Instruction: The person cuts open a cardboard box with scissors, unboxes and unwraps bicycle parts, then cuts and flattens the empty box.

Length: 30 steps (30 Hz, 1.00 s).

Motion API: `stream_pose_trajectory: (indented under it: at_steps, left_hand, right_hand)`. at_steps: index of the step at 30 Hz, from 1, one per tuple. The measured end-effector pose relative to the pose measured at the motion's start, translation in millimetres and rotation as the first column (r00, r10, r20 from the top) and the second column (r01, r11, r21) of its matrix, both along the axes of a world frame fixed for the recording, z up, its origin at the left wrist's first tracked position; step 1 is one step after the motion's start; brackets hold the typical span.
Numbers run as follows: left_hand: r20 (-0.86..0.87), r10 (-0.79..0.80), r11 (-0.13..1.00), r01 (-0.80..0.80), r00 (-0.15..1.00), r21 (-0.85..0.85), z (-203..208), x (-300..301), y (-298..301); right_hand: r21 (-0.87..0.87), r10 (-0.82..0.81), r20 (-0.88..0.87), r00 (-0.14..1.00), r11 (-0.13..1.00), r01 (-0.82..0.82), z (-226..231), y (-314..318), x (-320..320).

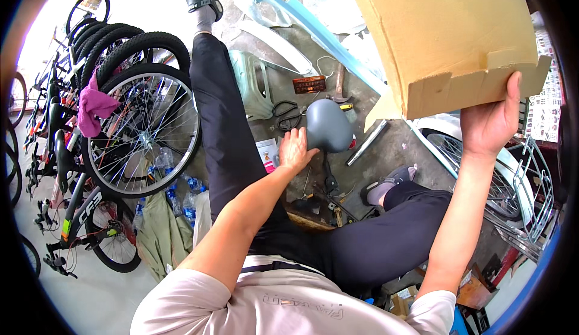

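Note:
A large brown cardboard box [452, 30] with a torn lower edge is held up at the upper right. My right hand [493, 118] grips that edge, thumb in front and the other fingers hidden behind the cardboard. Lower and to the left, a grey bicycle saddle [329, 125] sits between my legs. My left hand [294, 151] is at the saddle's left side, fingers stretched out and thumb pointing toward it. Whether it touches the saddle I cannot tell. Black scissors [286, 116] and a hammer [339, 85] lie on the floor beyond.
Several bicycles [145, 133] crowd the left side, a pink cloth [95, 107] hanging on them. Plastic bottles [190, 202] lie beside my left leg. A light-blue frame piece [313, 27] crosses the far floor. A metal tube [368, 143] lies right of the saddle; a wheel [449, 148] is farther right.

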State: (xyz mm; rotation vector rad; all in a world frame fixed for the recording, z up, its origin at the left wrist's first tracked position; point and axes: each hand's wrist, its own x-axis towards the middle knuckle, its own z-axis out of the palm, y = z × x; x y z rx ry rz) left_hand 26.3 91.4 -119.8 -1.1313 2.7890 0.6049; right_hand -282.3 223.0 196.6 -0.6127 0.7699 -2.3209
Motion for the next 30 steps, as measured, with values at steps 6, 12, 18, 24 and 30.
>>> stream_pose_trajectory:
  at_steps: [6, 12, 18, 24, 30]
  left_hand:
    - [0.026, -0.056, 0.997, 0.055, 0.998, 0.058, -5, 12, 11]
    - [-0.018, 0.129, 0.989, -0.128, 0.991, 0.069, -34, -12, -26]
    - [0.209, 0.149, 0.986, -0.160, 0.966, 0.038, -68, -16, -89]
    - [0.256, 0.073, 0.991, -0.098, 0.964, 0.087, -86, -21, -110]
    - [0.277, -0.038, 0.998, 0.022, 0.960, 0.063, -116, -10, -125]
  right_hand:
    - [0.065, -0.107, 0.031, 0.994, 0.992, 0.105, 2, -6, 4]
    - [0.079, -0.104, 0.022, 0.994, 0.992, 0.102, 0, -6, 1]
    - [-0.076, 0.115, -0.072, 0.991, 0.990, -0.121, -11, 12, -6]
    - [0.035, 0.037, -0.179, 0.983, 0.999, -0.031, -12, 37, -10]
    - [0.156, -0.062, -0.113, 0.992, 0.985, 0.079, -30, 51, -6]
